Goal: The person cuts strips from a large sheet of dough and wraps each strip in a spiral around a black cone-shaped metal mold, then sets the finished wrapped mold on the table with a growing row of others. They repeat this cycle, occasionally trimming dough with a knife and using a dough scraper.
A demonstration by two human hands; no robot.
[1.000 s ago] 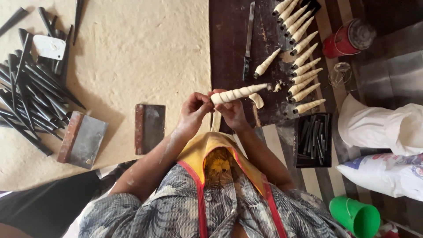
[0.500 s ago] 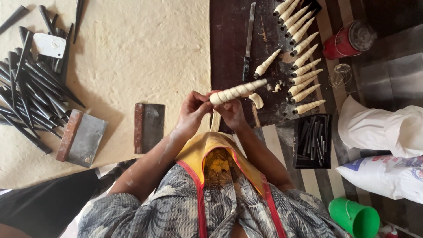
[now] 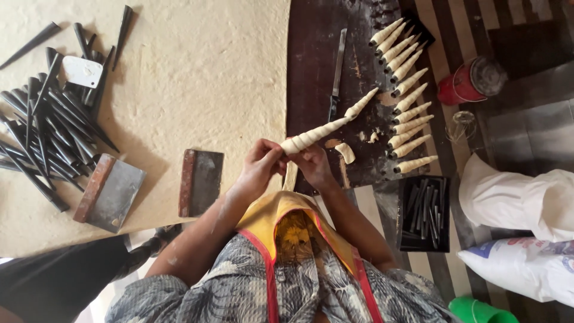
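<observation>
Both hands meet at the wide end of a pale dough-wrapped cone [image 3: 314,136], held just above the near edge of the dark wooden board [image 3: 311,72]. The left hand [image 3: 261,164] and right hand [image 3: 311,165] close their fingers around it, apparently steadying the wrap. Finished cones [image 3: 406,113] lie in a row to the right; bare black metal cones [image 3: 51,119] are piled far left.

Pile of black metal cones [image 3: 51,113] at left of pale mat [image 3: 203,78]. Two flat scrapers [image 3: 200,182] near it. Knife [image 3: 336,75] on dark board [image 3: 314,60]. Red can [image 3: 469,81] well apart at right; white sacks [image 3: 526,197] below; green cup [image 3: 475,311].
</observation>
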